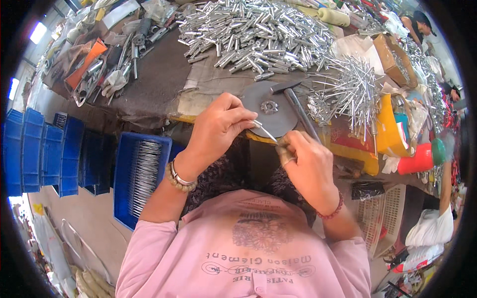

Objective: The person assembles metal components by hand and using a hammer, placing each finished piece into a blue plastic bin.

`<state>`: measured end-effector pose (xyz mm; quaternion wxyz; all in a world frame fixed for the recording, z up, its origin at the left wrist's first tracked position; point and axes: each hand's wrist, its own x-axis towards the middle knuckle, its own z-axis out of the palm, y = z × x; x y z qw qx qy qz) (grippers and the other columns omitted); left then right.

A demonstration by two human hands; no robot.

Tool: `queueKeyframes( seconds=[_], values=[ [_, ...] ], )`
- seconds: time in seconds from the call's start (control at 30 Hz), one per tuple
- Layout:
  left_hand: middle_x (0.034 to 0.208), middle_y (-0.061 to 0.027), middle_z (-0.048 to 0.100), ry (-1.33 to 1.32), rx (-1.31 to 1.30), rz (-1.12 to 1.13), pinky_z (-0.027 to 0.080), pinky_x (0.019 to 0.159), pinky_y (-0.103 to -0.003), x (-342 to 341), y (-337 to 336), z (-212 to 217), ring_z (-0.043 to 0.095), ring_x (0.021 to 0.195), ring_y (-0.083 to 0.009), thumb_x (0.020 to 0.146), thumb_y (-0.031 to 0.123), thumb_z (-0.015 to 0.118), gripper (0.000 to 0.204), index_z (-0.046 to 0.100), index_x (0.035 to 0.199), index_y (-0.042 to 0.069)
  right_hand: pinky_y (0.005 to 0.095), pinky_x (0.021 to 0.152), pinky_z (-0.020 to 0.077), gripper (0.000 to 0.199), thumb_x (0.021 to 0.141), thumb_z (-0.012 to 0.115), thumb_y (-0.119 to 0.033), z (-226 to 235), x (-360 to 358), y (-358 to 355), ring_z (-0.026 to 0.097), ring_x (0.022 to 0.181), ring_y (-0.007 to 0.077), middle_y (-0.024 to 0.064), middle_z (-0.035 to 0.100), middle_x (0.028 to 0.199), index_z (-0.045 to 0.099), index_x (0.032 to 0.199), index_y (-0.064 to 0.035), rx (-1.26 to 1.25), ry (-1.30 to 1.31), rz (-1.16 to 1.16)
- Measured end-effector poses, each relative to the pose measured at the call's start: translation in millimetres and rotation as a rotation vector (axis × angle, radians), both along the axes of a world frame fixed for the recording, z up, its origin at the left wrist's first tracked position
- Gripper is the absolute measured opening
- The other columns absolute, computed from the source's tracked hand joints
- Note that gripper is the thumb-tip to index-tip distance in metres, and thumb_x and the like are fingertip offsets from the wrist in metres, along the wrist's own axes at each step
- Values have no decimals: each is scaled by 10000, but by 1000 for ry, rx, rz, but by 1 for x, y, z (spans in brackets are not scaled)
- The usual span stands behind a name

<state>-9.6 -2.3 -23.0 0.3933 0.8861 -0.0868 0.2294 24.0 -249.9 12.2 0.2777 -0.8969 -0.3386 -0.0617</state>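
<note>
My left hand (222,124) pinches a short silvery metal tube (256,123) between thumb and fingertips. From the tube a thin metal rod (269,133) slants down to my right hand (310,166), whose closed fingers grip its lower end. Whether the rod sits inside the tube or only meets it, I cannot tell. Both hands are over the table's near edge. Just beyond them lies a grey round disc (285,118) with a small metal ring (269,107) on it. A hammer (301,110) rests across the disc's right side, its head pointing away from me.
Metal tubes (258,37) are heaped at the back, thin rods (355,84) at the right. A blue bin (168,151) on my left contains rows of rods, near stacked blue bins (32,149). Right are a yellow container (390,129) and another person's arm (446,186).
</note>
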Motion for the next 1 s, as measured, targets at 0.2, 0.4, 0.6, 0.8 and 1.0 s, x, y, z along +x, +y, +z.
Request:
queueKeyframes(
  seconds=[0.2,0.4,0.6,0.8,1.0],
  values=[
    [985,-31,680,65,-351,143,500,712,-259,-32,-25,-4,608,783,-125,996,23,776,330,765,1323,67,364,637,506,221,959,779,-69,-10,-11,2,636,650,220,117,715,799,709,1157,2,250,738,21],
    [1063,-81,781,445,-898,100,467,568,-188,-40,-44,-5,617,715,-45,1110,114,651,557,453,1630,97,320,609,464,229,966,764,-41,-15,-28,7,542,655,113,65,646,751,714,1184,8,383,892,-16],
    [1007,-29,720,409,-1061,126,456,580,-195,-52,-43,-7,593,726,-51,1039,97,739,598,489,1582,92,309,645,500,230,958,763,-21,-24,-43,20,570,688,115,66,645,782,715,1183,-13,385,815,40],
    [951,-3,668,234,-998,159,492,673,-238,-72,-17,-23,603,817,-61,1007,65,776,559,525,1506,74,273,797,566,399,1012,706,2,-40,-46,30,666,867,109,63,727,1038,646,1405,-2,379,936,166],
    [1018,-76,728,328,-689,797,572,800,-306,-191,73,-63,704,930,-156,972,125,802,560,552,1470,69,244,837,563,403,1103,635,-37,-57,-38,41,669,923,87,64,733,1136,600,1503,2,185,1063,230]
  ],
)
